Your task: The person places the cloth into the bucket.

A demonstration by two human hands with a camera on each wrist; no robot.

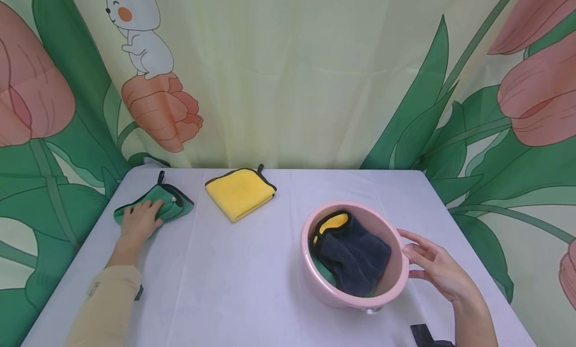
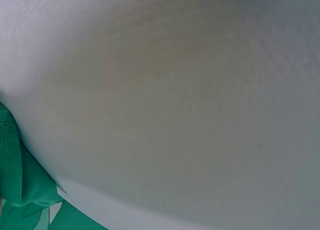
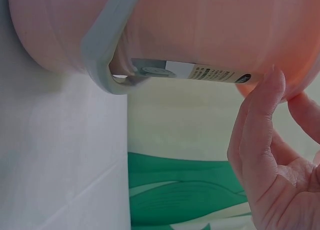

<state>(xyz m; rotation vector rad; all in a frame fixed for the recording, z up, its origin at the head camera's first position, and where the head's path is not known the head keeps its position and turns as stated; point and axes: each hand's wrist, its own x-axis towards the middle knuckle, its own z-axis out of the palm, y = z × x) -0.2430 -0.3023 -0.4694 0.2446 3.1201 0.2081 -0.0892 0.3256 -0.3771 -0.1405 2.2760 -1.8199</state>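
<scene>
At the table's left side my left hand (image 1: pixel 140 219) lies over a green cloth (image 1: pixel 168 199) with dark edging and a black loop, its fingers curled into the fabric. In the left wrist view only a fold of the green cloth (image 2: pixel 30 170) shows; the hand is out of that view. My right hand (image 1: pixel 443 267) pinches the rim of a pink bucket (image 1: pixel 310 277) from the right. In the right wrist view, that hand (image 3: pixel 270 160) has fingers against the bucket's outer wall near a label. Inside the bucket lie a dark grey and yellow cloth (image 1: pixel 355 257) and something green (image 1: pixel 325 273).
A folded yellow cloth (image 1: pixel 240 192) with dark edging and a loop lies at the back of the white-covered table (image 1: pixel 234 277). Behind it hangs a printed curtain (image 1: pixel 288 77). A pale handle (image 3: pixel 102 49) hangs along the bucket's side.
</scene>
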